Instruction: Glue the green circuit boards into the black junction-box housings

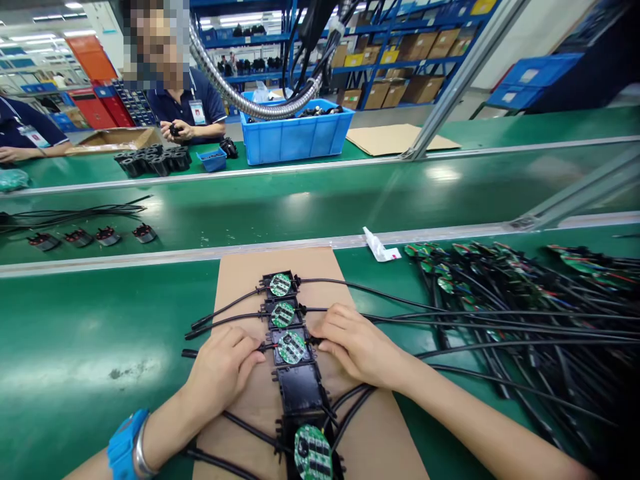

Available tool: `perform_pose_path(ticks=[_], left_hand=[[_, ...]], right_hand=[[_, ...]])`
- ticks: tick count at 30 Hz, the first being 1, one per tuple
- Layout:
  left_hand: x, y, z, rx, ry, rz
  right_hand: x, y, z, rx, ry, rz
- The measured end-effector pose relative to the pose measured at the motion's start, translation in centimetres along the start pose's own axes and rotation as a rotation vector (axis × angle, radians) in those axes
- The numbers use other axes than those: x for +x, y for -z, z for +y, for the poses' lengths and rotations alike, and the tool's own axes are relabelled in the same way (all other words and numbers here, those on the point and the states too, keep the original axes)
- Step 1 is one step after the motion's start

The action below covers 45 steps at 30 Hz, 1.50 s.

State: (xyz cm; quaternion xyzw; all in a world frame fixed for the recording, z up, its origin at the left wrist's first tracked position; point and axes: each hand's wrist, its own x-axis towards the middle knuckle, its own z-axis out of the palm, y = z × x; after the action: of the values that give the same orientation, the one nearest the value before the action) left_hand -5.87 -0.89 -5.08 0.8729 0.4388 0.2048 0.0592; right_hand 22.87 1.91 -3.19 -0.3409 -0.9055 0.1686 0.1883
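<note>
A column of black plastic housings (300, 388) lies on a cardboard sheet (367, 433). Round green circuit boards with black cables sit in several of them; one housing in the middle holds no board. My left hand (223, 367) is closed on the short black cable (267, 347) at the left of the third circuit board (291, 347). On the other side of that board, my right hand (355, 343) pinches its right-hand black cable (316, 341) close to the housing wall. The nearest circuit board (313, 453) lies at the bottom edge of the view.
A pile of cabled circuit boards (500, 293) covers the bench at right. A white crumpled wrapper (380, 247) lies by the metal rail. Across the belt (320, 207) stands a blue bin (297, 137), near a co-worker (187, 110) holding a black part. A metal post (460, 80) rises at right.
</note>
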Motion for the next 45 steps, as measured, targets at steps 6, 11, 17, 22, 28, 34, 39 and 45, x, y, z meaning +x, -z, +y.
perform_pose_path(ticks=[6, 11, 17, 22, 28, 34, 39, 45], left_hand=[[-0.1, 0.4, 0.1, 0.003, 0.001, -0.005], [-1.4, 2.8, 2.7, -0.281, -0.037, -0.194], [-3.3, 2.0, 4.3, -0.469, -0.067, -0.38], [-3.9, 0.7, 3.6, -0.489, -0.136, -0.335], [-4.0, 0.9, 3.5, -0.52, -0.14, -0.309], [-3.6, 1.5, 3.5, -0.599, -0.097, -0.128], [-2.8, 1.6, 2.9, -0.468, -0.025, -0.025], [-2.4, 0.4, 2.1, -0.262, 0.005, -0.082]], right_hand=[[-0.1, 0.4, -0.6, -0.076, -0.05, -0.025], [-1.9, 1.4, -4.4, 0.079, -0.054, -0.027], [-2.8, -1.2, -9.0, 0.286, -0.16, -0.071], [-2.9, -3.5, -9.9, 0.295, -0.094, 0.034], [-3.4, -2.7, -9.9, 0.238, -0.005, -0.005], [-3.4, 1.6, -6.5, 0.378, -0.17, -0.026], [-3.8, 1.0, -3.9, 0.27, -0.163, -0.055], [-3.7, -1.3, -2.6, -0.065, -0.055, -0.033]])
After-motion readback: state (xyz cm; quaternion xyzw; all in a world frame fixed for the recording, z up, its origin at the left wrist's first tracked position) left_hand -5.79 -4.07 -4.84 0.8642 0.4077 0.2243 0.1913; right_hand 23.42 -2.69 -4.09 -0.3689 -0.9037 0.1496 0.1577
